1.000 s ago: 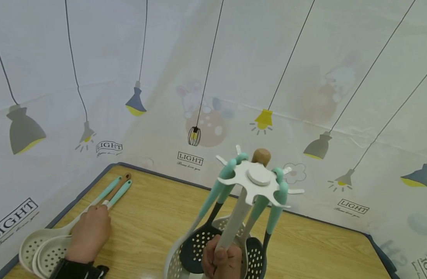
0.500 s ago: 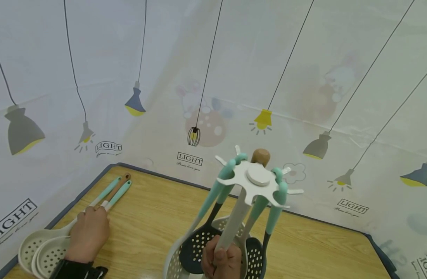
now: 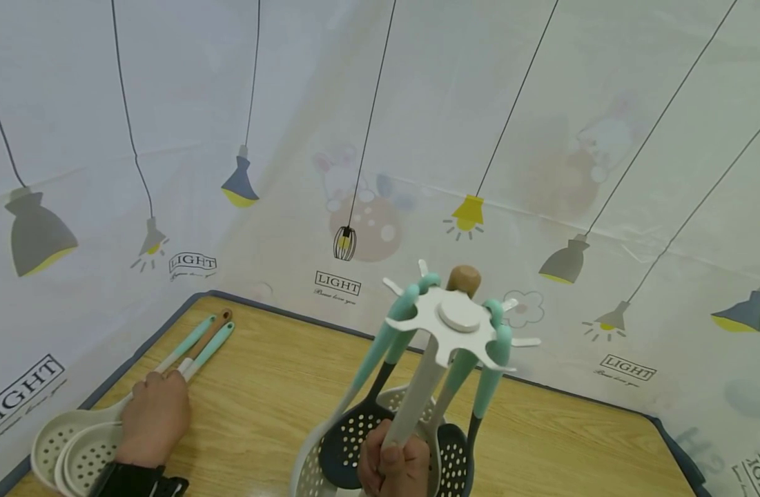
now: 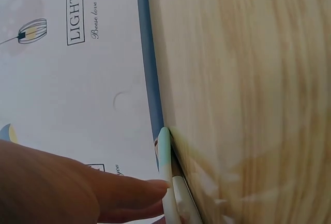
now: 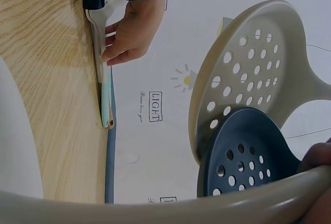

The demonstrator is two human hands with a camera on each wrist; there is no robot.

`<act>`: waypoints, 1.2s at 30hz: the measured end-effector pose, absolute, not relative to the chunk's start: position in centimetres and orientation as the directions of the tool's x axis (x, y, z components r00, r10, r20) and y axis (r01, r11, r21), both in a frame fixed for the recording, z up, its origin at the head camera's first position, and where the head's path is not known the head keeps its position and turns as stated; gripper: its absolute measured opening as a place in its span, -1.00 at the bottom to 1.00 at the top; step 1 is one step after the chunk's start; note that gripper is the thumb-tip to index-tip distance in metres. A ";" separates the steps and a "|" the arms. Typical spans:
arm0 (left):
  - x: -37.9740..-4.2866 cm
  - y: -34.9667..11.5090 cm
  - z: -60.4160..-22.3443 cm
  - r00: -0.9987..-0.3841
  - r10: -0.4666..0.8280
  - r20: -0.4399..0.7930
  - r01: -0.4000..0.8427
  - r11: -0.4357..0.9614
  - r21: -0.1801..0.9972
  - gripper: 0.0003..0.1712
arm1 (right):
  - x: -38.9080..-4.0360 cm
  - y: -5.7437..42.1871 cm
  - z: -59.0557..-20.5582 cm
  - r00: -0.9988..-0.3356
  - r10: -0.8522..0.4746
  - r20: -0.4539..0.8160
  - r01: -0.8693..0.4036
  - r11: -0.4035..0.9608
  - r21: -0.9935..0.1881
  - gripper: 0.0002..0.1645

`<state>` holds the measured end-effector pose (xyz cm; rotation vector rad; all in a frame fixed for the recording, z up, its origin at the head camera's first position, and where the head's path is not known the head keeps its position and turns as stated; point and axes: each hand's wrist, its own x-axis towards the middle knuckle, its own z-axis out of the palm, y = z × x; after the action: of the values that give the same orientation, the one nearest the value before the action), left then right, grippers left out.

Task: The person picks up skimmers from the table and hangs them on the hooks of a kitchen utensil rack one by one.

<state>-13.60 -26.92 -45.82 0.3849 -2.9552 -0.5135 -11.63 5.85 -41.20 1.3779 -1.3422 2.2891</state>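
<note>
My left hand [image 3: 156, 417] lies over the handles of the pale skimmers [image 3: 94, 455] stacked on the table. Two mint handle ends [image 3: 213, 346] and a brown one stick out past the fingers. In the left wrist view, fairly straight fingers touch the side of a handle [image 4: 165, 151]. Low in the middle, my right hand [image 3: 407, 464] grips the post of a white utensil rack [image 3: 412, 397]. Several mint-handled utensils hang from its hooks, among them dark skimmers [image 3: 350, 445] and a pale skimmer [image 5: 248, 69]. A wooden handle end [image 3: 465, 279] shows behind the rack's top.
The wood-patterned table [image 3: 578, 428] has a dark blue edge [image 3: 280, 309] along its back and sides. Behind it hangs a white sheet [image 3: 380, 103] printed with lamps. The stacked skimmers lie close to the left edge.
The left hand has slid slightly back toward the skimmer heads, baring more of the handles, while the skimmers stay in place. The right hand and the rack stay nearly still.
</note>
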 end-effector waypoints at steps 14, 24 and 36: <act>-13.9 -27.3 -46.0 -0.970 -0.240 0.029 -0.213 0.906 0.366 -0.91 | -11.6 5.8 -41.2 -0.572 -0.287 0.768 -0.530 -0.586 -0.613 -0.42; -13.9 -27.3 -46.3 -0.967 -0.253 -0.004 -0.236 0.898 0.370 -0.79 | -11.5 5.8 -41.2 -0.589 -0.285 0.756 -0.527 -0.574 -0.627 -0.43; -14.1 -26.9 -45.6 -0.973 -0.228 0.041 -0.194 0.896 0.399 -0.75 | -11.4 6.0 -41.1 -0.613 -0.298 0.731 -0.516 -0.550 -0.657 -0.43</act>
<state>-14.07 -26.94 -45.58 0.3317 -2.9748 -0.6118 -11.35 5.97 -41.12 1.3052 -1.4104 2.3031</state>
